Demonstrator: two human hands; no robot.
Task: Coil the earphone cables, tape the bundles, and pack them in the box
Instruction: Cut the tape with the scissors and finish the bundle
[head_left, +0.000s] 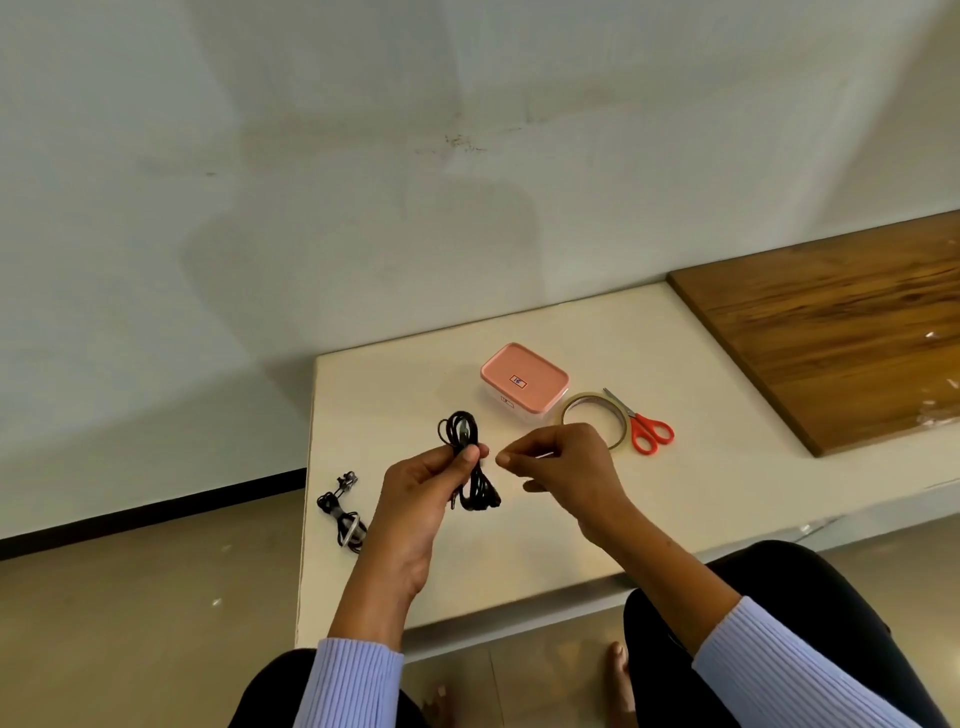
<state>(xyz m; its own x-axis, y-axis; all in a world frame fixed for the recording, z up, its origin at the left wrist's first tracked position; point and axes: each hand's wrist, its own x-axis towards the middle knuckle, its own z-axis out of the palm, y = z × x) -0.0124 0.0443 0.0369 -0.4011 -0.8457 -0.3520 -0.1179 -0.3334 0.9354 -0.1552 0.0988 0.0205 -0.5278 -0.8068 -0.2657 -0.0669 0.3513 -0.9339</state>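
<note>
My left hand (434, 480) grips a coiled black earphone cable (464, 431) at its middle, loops sticking out above and below the fist. My right hand (558, 462) is just to its right, thumb and forefinger pinched on what looks like a small clear piece of tape. A second black earphone bundle (343, 512), wrapped with tape, lies on the white table (519, 551) near its left edge. The box (523, 382), a small clear container with a pink lid on it, stands behind the hands. A roll of clear tape (595, 410) lies partly behind my right hand.
Red-handled scissors (647, 426) lie right of the tape roll. A brown wooden board (841, 322) covers the table's far right. The wall stands close behind the table. My knees and bare feet are below the table's front edge.
</note>
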